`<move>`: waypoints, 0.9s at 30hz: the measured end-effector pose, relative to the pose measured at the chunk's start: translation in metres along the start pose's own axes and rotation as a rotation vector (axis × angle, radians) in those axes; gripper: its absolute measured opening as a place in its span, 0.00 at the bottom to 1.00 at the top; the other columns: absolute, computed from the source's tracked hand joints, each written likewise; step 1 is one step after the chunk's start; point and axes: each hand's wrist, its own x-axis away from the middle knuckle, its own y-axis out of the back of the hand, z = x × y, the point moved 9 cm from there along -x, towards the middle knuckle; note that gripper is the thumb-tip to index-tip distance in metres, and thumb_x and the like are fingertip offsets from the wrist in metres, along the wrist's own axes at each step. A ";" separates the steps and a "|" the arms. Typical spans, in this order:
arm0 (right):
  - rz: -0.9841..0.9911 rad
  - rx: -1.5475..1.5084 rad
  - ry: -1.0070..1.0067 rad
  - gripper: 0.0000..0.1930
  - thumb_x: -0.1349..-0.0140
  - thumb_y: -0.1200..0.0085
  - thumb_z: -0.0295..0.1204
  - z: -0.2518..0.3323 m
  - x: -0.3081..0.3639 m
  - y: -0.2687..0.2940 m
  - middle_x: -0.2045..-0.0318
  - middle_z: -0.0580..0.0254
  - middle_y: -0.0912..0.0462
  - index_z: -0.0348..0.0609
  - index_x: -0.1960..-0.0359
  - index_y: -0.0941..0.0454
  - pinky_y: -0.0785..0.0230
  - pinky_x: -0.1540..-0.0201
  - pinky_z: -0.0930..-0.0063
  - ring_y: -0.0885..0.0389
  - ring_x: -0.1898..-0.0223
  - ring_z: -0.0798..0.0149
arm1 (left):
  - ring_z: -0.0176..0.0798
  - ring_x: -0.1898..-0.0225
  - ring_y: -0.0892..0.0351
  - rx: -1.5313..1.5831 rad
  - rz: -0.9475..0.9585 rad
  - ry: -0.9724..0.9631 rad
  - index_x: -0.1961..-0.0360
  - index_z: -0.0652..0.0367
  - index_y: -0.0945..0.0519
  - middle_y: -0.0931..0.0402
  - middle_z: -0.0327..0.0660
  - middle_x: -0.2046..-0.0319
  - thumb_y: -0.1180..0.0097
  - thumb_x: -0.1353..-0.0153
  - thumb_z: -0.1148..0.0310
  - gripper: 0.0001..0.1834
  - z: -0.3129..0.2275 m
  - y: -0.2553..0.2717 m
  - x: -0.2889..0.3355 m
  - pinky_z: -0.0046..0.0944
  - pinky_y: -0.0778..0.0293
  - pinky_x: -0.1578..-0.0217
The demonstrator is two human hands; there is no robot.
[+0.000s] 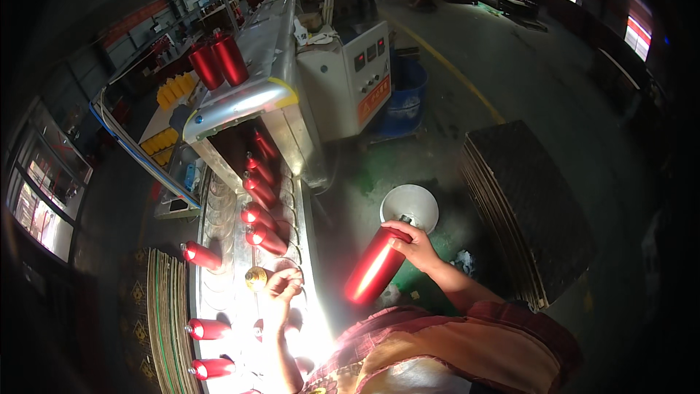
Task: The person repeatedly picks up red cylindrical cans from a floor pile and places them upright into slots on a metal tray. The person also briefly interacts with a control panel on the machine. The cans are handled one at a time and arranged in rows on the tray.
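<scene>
Head view looks down on a factory line where shiny red bottles [259, 193] come out of a metal tunnel [248, 98] in single file, lying on a steel conveyor [302, 248], so each can be picked off in turn. The right hand [415, 244] is curled tight around the neck end of one red bottle [373, 266], holding it tilted off to the side of the conveyor, over the green floor [379, 175] near a white bucket [410, 206]; held clear like that, its long side catches the light, which suits a look-over, as far as I can judge. The left hand [281, 284] rests down on the conveyor with fingers bent, just beside a small gold cap-like piece [255, 277]; glare hides whether it grips anything. Three more bottles [204, 328] lie crosswise at the conveyor's left edge, apart from the file. Flat dark sheets [525, 204] are stacked to the right, within reach.
</scene>
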 end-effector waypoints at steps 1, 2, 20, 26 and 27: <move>0.017 -0.021 -0.012 0.21 0.38 0.45 0.26 0.000 0.001 0.000 0.47 0.63 0.22 0.41 0.42 0.25 0.35 0.41 0.74 0.27 0.45 0.70 | 0.33 0.62 0.18 -0.034 -0.027 0.026 0.53 0.63 0.20 0.18 0.41 0.62 0.38 0.40 0.74 0.14 0.010 -0.010 0.002 0.32 0.21 0.61; 0.033 -0.041 -0.023 0.21 0.38 0.45 0.26 -0.002 0.002 -0.001 0.46 0.63 0.22 0.41 0.42 0.25 0.35 0.41 0.73 0.27 0.44 0.70 | 0.34 0.60 0.18 -0.077 0.018 0.034 0.51 0.63 0.21 0.18 0.41 0.60 0.39 0.38 0.71 0.15 0.018 -0.023 0.002 0.34 0.21 0.61; 0.149 -0.118 -0.064 0.21 0.37 0.44 0.31 0.002 0.032 0.008 0.46 0.62 0.23 0.42 0.41 0.26 0.34 0.41 0.71 0.26 0.45 0.69 | 0.36 0.42 0.29 0.126 0.542 0.317 0.38 0.64 0.32 0.27 0.41 0.44 0.42 0.39 0.45 0.38 0.081 -0.142 0.034 0.38 0.33 0.41; 0.257 0.031 -0.161 0.21 0.37 0.45 0.32 0.021 0.037 -0.018 0.45 0.62 0.23 0.44 0.41 0.26 0.35 0.40 0.71 0.27 0.44 0.68 | 0.37 0.40 0.30 0.162 0.463 0.409 0.34 0.65 0.38 0.29 0.43 0.41 0.36 0.45 0.44 0.47 0.092 -0.149 0.055 0.38 0.34 0.39; 0.203 -0.030 -0.087 0.21 0.37 0.45 0.32 0.036 0.026 -0.015 0.45 0.62 0.23 0.43 0.42 0.26 0.35 0.40 0.71 0.27 0.44 0.67 | 0.37 0.41 0.29 0.227 0.477 0.359 0.32 0.64 0.40 0.29 0.43 0.41 0.35 0.46 0.44 0.49 0.083 -0.153 0.045 0.38 0.33 0.40</move>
